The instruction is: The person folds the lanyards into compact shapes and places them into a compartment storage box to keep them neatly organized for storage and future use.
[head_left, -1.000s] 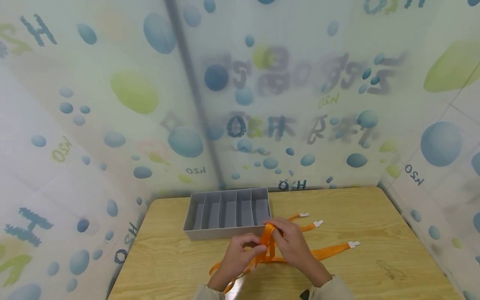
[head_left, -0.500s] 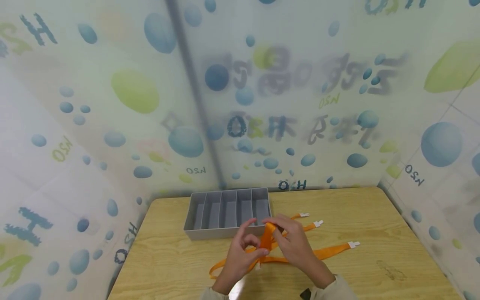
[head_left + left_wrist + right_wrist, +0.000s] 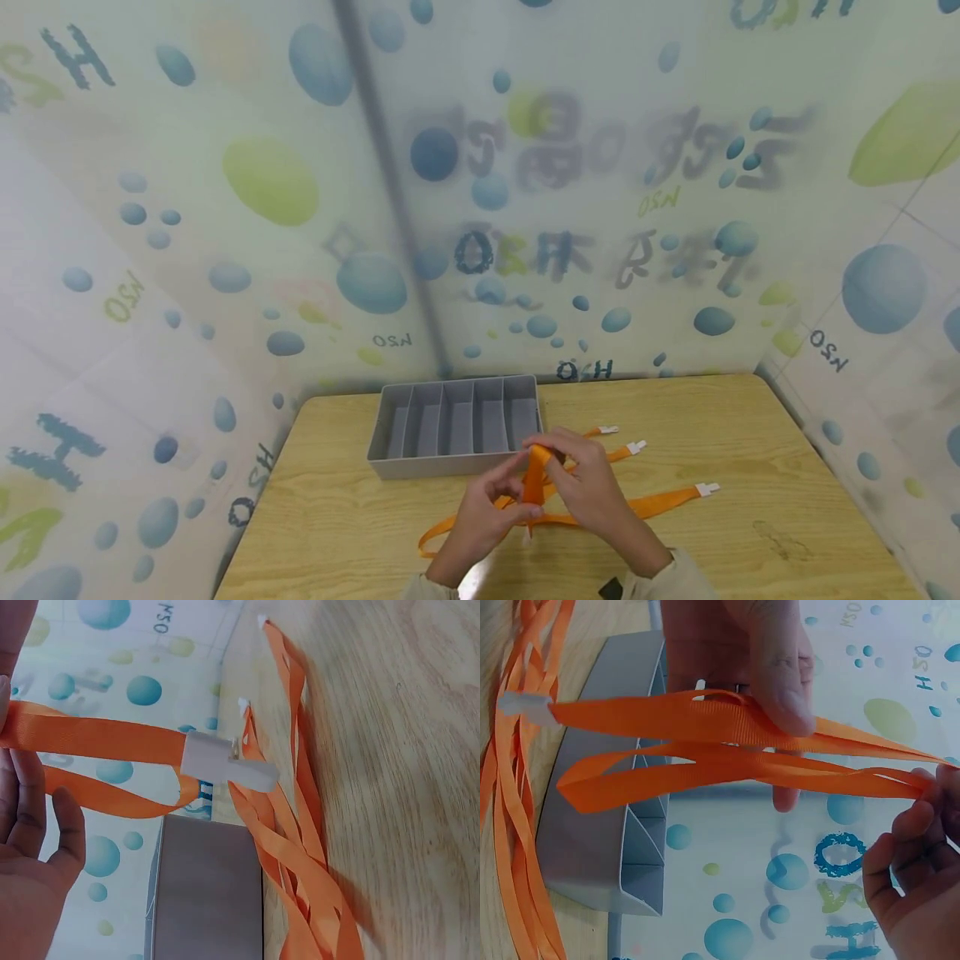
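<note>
An orange lanyard [image 3: 534,479] with a white plastic clip [image 3: 217,759] hangs in a folded loop between the hands, above the table. My right hand [image 3: 588,479] pinches the upper end of the loop. Lower down, my left hand [image 3: 480,512] holds the straps, its thumb [image 3: 784,705] lying across them and its fingers behind. The clip dangles below the left hand. More orange lanyards [image 3: 289,847] lie in a loose bunch on the table beneath, their white clips [image 3: 707,489] pointing right.
A grey tray [image 3: 450,467] with several compartments stands behind the hands, against the patterned wall [image 3: 480,333]. A small dark object [image 3: 611,588] lies by the right sleeve. The wooden table [image 3: 330,517] runs to both side walls.
My left fingers first spread away from the strap, then came back toward it, the thumb staying at it. The loop has straightened and hangs flatter. My right hand has barely moved.
</note>
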Demonstrator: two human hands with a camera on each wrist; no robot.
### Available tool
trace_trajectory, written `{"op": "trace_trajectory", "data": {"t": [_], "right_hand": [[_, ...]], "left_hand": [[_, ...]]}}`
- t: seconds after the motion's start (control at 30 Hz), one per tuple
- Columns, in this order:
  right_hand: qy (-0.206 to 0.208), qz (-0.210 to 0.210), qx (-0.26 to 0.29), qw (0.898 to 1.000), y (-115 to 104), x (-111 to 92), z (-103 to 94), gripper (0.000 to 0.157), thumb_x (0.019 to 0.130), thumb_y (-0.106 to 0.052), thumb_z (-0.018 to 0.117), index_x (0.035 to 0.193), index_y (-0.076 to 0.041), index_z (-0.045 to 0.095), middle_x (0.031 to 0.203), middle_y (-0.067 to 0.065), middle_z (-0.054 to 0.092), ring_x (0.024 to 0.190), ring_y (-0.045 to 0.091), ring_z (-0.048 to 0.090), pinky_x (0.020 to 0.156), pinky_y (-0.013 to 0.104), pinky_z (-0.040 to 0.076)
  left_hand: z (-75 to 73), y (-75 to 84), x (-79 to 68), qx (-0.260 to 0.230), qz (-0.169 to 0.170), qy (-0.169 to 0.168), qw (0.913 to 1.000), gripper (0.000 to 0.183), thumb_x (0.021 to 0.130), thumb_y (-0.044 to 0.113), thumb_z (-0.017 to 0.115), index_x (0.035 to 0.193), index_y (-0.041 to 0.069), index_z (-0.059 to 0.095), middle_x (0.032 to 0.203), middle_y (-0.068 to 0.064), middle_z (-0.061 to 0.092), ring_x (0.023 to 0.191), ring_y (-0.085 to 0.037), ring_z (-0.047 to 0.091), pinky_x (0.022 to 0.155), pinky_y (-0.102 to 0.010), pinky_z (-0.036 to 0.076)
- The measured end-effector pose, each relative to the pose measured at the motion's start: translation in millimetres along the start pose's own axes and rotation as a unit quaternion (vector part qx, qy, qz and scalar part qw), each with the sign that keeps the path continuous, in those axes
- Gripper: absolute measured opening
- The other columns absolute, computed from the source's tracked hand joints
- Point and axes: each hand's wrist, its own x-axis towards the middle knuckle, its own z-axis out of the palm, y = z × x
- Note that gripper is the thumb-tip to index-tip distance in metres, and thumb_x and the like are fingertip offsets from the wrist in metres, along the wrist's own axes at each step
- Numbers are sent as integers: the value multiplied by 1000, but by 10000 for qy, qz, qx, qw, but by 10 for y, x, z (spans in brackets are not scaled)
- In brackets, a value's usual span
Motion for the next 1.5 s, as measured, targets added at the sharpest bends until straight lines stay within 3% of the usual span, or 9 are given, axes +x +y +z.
{"op": "trace_trajectory", "data": {"t": [0.2,0.33,0.47,0.6,0.9,1.23,1.5], "right_hand": [[-8,514,315,9982,-64,3,-7,28,95,10,56,105,-7,74,98,6,71,75,12,61,63,35,58],[13,599,368,9975,-61,5,5,27,94,11,56,104,-6,75,99,7,72,74,12,61,63,34,57],[-6,714,382,9967,-53,2,10,26,94,10,56,103,-6,75,100,7,72,72,11,60,63,33,57],[-30,805,388,9960,-59,2,10,27,94,10,55,103,-6,75,100,7,72,73,12,60,64,30,56],[-79,781,317,9964,-92,-1,27,21,95,7,57,103,-3,74,97,6,72,76,11,61,66,27,53],[-219,710,389,9965,-133,-24,21,25,94,8,56,104,-6,75,94,10,71,72,13,58,58,26,50],[-275,696,576,9955,-174,-37,8,23,94,6,59,104,-7,75,95,5,72,71,13,59,60,27,52]], "left_hand": [[22,-50,15,213,272,17,9994,40,83,11,80,120,-1,70,83,-18,71,76,-7,64,75,-32,56],[33,-88,24,253,825,24,9963,27,82,4,80,107,-3,74,77,-18,70,69,-4,62,62,-33,56],[41,-99,29,509,1136,209,9920,19,78,3,82,96,0,76,68,-12,62,65,-1,52,56,-25,48],[45,-102,30,798,1173,397,9891,12,76,5,84,86,6,77,64,-7,52,64,-1,44,54,-21,40],[54,-91,21,897,1046,341,9899,9,79,14,84,82,9,78,71,-3,58,68,-2,52,60,-23,49],[104,-115,27,1348,1761,304,9746,13,79,3,81,74,9,71,70,-4,57,63,1,49,49,-24,48],[136,183,7,1640,2325,671,9563,21,76,-8,79,66,1,63,65,-7,52,61,-2,45,47,-24,44]]}}
